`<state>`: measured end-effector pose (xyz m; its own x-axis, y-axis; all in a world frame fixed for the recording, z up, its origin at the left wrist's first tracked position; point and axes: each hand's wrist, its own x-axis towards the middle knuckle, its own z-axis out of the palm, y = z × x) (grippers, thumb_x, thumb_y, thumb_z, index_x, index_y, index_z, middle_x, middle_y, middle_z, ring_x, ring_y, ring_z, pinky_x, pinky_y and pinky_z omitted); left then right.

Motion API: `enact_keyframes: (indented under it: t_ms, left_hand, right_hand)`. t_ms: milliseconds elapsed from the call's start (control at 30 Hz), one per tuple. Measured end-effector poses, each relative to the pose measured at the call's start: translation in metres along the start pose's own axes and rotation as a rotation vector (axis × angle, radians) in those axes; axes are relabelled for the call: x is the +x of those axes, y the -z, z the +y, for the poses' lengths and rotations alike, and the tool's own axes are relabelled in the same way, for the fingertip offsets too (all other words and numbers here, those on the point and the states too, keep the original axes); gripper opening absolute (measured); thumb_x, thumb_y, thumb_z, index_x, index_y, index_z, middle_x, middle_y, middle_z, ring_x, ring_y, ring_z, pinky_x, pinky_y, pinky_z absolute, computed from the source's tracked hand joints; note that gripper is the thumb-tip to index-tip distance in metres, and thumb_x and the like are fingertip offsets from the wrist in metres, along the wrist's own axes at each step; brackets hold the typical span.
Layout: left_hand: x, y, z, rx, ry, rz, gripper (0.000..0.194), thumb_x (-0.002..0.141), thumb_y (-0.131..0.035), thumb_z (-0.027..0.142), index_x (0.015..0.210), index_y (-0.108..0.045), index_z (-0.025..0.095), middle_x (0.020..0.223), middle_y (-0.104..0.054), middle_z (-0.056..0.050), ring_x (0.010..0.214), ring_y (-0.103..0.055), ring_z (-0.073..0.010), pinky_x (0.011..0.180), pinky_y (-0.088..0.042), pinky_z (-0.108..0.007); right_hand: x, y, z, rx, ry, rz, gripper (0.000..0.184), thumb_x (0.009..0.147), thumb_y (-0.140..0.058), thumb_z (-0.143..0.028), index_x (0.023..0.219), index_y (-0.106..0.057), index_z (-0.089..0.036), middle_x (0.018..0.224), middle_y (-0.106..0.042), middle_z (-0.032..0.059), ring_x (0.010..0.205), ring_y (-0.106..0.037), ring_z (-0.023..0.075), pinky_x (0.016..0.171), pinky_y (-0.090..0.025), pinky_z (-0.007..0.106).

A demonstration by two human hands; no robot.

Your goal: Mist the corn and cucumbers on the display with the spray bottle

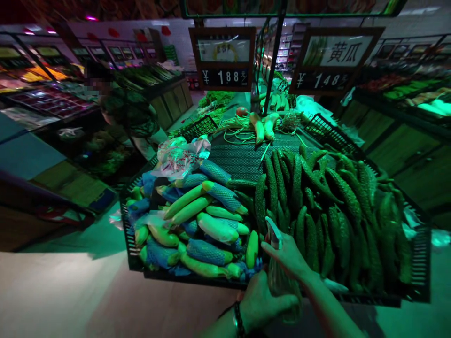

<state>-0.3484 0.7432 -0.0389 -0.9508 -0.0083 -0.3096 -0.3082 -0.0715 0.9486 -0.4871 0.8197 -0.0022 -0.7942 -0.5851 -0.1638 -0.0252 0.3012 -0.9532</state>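
Note:
A clear spray bottle (278, 277) with a white trigger head sits between both hands at the front edge of a produce stand. My left hand (262, 303) wraps around the bottle's body from below. My right hand (291, 256) grips the neck and trigger. The nozzle points toward a heap of dark green cucumbers (327, 211) in a black crate (419, 263). Left of them lie pale green squashes (207, 220), several in blue foam netting.
Price signs (223, 58) hang above the stand on a pole (275, 56). Another person (130, 117) bends over a display at left. Loose gourds (262, 126) and straw ties lie at the stand's far end. More produce stands line the right side.

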Motion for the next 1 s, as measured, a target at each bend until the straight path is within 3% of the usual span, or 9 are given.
enact_keyframes:
  t_ms: [33,100,200,267,333,433,600,800,1000]
  left_hand:
    - [0.004,0.004,0.006,0.018,0.0,0.02,0.063,0.076,-0.09,0.038,0.133,-0.068,0.024,0.12,-0.084,-0.006,0.112,-0.078,-0.0349,0.099,-0.066,-0.048]
    - [0.012,0.016,0.018,0.047,-0.026,0.072,0.064,0.075,-0.09,0.035,0.134,-0.068,0.026,0.121,-0.084,-0.005,0.112,-0.077,-0.0348,0.099,-0.065,-0.049]
    - [0.022,0.037,0.034,0.084,-0.074,0.165,0.071,0.072,-0.095,0.04,0.135,-0.066,0.026,0.127,-0.081,-0.006,0.116,-0.075,-0.0354,0.102,-0.064,-0.049]
    - [0.03,0.051,0.042,0.107,-0.078,0.208,0.082,0.064,-0.101,0.048,0.134,-0.064,0.025,0.126,-0.081,-0.008,0.116,-0.075,-0.036,0.1,-0.063,-0.048]
    - [0.038,0.061,0.05,0.138,-0.084,0.226,0.093,0.056,-0.105,0.055,0.132,-0.062,0.025,0.126,-0.08,-0.009,0.115,-0.075,-0.0364,0.097,-0.063,-0.046]
    - [0.052,0.068,0.062,0.205,-0.106,0.243,0.09,0.055,-0.105,0.058,0.126,-0.062,0.024,0.121,-0.08,-0.009,0.11,-0.075,-0.0357,0.093,-0.063,-0.045]
    - [0.078,0.071,0.084,0.229,-0.188,0.208,0.079,0.07,-0.099,0.051,0.133,-0.059,0.027,0.119,-0.082,-0.005,0.109,-0.078,-0.032,0.093,-0.062,-0.042]
    - [0.096,0.064,0.108,0.217,-0.263,0.206,0.082,0.071,-0.1,0.054,0.136,-0.057,0.028,0.122,-0.082,-0.004,0.112,-0.079,-0.0312,0.097,-0.061,-0.042]
    - [0.094,0.036,0.097,0.222,-0.178,0.167,0.074,0.069,-0.101,0.054,0.124,-0.062,0.026,0.114,-0.081,-0.003,0.104,-0.078,-0.0312,0.087,-0.06,-0.04]
  right_hand:
    - [0.008,0.0,-0.004,-0.037,0.015,0.01,0.033,0.084,-0.074,-0.046,0.102,-0.071,-0.018,0.068,-0.046,-0.0082,0.067,-0.043,0.0138,0.067,-0.037,0.029]
    - [0.025,-0.001,-0.009,-0.099,0.05,0.04,0.027,0.084,-0.073,-0.045,0.079,-0.063,-0.02,0.065,-0.046,-0.0075,0.064,-0.043,0.0129,0.065,-0.036,0.03]
    - [0.05,0.002,-0.021,-0.016,0.074,0.109,0.03,0.085,-0.074,-0.046,0.098,-0.069,-0.02,0.067,-0.045,-0.009,0.064,-0.042,0.0129,0.066,-0.039,0.03]
    - [0.068,0.009,-0.032,0.089,0.064,0.163,0.043,0.083,-0.078,-0.048,0.115,-0.068,-0.02,0.072,-0.052,-0.0086,0.066,-0.047,0.0135,0.07,-0.043,0.031]
    - [0.086,0.018,-0.044,0.14,0.05,0.195,0.046,0.081,-0.081,-0.05,0.112,-0.068,-0.02,0.077,-0.06,-0.0063,0.071,-0.053,0.0144,0.075,-0.046,0.032]
    - [0.107,0.032,-0.06,0.121,0.024,0.186,0.041,0.077,-0.083,-0.054,0.091,-0.067,-0.019,0.073,-0.061,-0.0043,0.072,-0.054,0.0152,0.076,-0.045,0.034]
    - [0.125,0.054,-0.08,0.068,0.048,0.312,0.037,0.074,-0.082,-0.049,0.073,-0.057,-0.022,0.06,-0.05,-0.0076,0.06,-0.044,0.0119,0.064,-0.036,0.033]
    - [0.136,0.083,-0.093,0.099,0.156,0.35,0.034,0.08,-0.084,-0.048,0.09,-0.069,-0.019,0.074,-0.064,-0.003,0.071,-0.055,0.0148,0.07,-0.044,0.033]
    - [0.104,0.094,-0.073,0.016,0.117,0.321,0.033,0.08,-0.081,-0.048,0.078,-0.062,-0.021,0.061,-0.051,-0.0082,0.06,-0.044,0.0116,0.064,-0.038,0.031]
